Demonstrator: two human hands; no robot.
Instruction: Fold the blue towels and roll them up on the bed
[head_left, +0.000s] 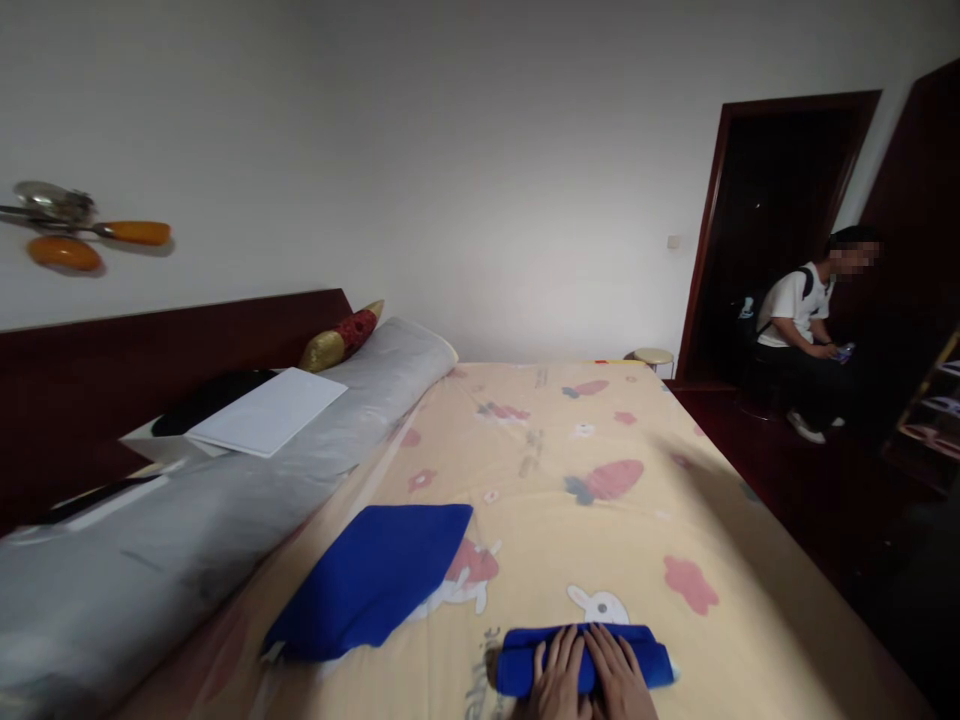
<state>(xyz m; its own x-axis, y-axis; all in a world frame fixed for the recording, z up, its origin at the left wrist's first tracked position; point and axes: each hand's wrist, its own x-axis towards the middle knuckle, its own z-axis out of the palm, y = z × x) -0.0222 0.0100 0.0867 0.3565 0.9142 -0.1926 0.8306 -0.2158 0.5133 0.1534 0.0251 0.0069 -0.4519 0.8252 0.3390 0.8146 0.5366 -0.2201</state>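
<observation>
A blue cloth, folded or rolled into a narrow bundle (517,675), lies on the bed close to me, its long side running left to right. My left hand (559,680) rests on top of its middle, palm down, fingers stretched toward the far edge. Right beside it, my right hand (619,675) presses on the same bundle with its fingers laid flat. The undersides of both hands and the thumbs are mostly hidden. To the left, a second blue cloth (375,580) is spread on the sheet with an uneven outline, apart from both hands.
The bed sheet (540,540) is pale yellow with rabbits and carrots. A grey bolster (285,500) runs along the headboard (172,345), with a white flat board (270,410) on it. At right, a person (802,310) sits near a dark doorway; a stool (653,356) stands behind the bed.
</observation>
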